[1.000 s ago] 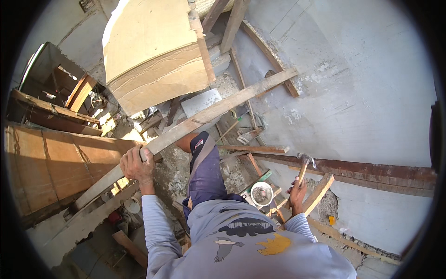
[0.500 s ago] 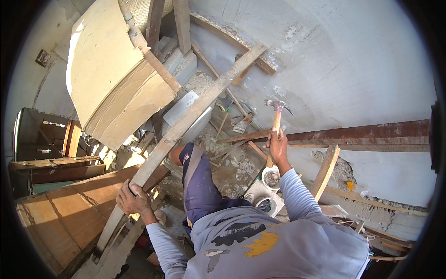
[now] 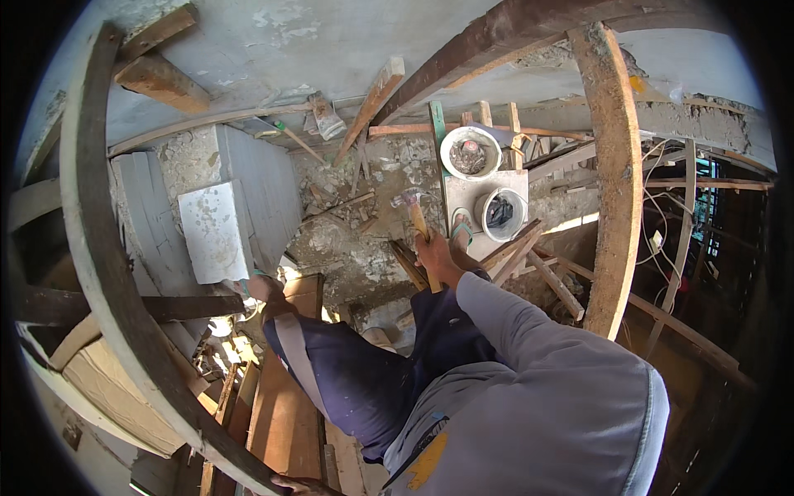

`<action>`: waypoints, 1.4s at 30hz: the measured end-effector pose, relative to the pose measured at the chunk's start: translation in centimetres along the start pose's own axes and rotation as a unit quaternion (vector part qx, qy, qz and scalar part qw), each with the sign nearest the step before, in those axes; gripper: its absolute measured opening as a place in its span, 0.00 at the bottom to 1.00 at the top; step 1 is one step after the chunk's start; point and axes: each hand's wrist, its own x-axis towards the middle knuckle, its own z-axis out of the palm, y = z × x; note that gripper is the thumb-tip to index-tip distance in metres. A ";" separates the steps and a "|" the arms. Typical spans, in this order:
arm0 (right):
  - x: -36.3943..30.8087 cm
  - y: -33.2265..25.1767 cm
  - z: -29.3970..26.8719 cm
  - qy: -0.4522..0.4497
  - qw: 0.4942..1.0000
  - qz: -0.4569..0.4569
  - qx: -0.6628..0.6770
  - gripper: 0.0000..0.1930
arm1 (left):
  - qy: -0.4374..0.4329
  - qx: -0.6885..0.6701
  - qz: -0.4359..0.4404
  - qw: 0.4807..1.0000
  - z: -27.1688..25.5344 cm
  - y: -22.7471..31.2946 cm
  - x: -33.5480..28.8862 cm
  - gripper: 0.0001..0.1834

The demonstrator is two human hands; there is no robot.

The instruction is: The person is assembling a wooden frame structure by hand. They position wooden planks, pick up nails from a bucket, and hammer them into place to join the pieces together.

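One hammer point(image 3: 418, 219) now over rubble point(image 3: 364, 211), right grip point(image 3: 436, 255) wrapped round it, left grip point(image 3: 303, 486) unclear

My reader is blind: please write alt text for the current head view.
A person's right hand grips a hammer above a littered floor; the left hand, partly cut off, touches a long wooden beam. Two white buckets stand nearby.
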 end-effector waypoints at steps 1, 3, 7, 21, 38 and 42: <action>1.5 3.2 -0.4 0.001 0.999 0.014 0.047 0.12 | -0.009 0.004 0.016 1.000 -1.2 1.3 0.6 0.32; 3.8 8.4 -1.3 0.033 0.991 0.061 0.113 0.12 | 0.000 -0.024 -0.029 0.999 -0.1 2.8 1.3 0.42; 8.2 13.3 -3.0 0.046 0.978 0.128 0.159 0.11 | -0.028 -0.074 0.072 0.994 5.9 6.8 -0.1 0.39; 21.9 23.7 -15.9 0.051 0.940 0.111 0.317 0.15 | -0.279 -0.186 0.432 0.837 39.1 37.6 -9.4 0.36; 28.3 30.0 -21.7 0.118 0.985 -0.020 -0.124 0.33 | -0.355 -0.039 0.467 0.809 38.7 42.3 -14.9 0.33; 22.7 35.0 -27.4 0.110 0.991 -0.058 0.045 0.23 | -0.365 0.001 0.451 0.815 37.3 42.9 -15.3 0.32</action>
